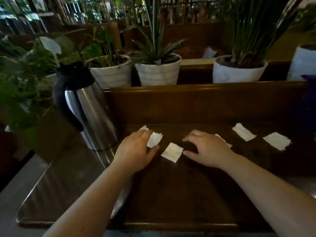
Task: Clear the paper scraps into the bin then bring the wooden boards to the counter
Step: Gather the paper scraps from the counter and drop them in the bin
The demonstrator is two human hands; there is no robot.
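Both hands are down on a dark wooden board, among white paper scraps. The left hand pinches one scrap between thumb and fingers, with another scrap's corner showing just past the knuckles. The right hand is spread wide, holding nothing, its thumb tip just beside a flat scrap lying between the hands; it partly covers a further scrap. Two more scraps lie to the right, apart from the hand. A steel jug stands left of the board, and potted plants line the ledge behind.
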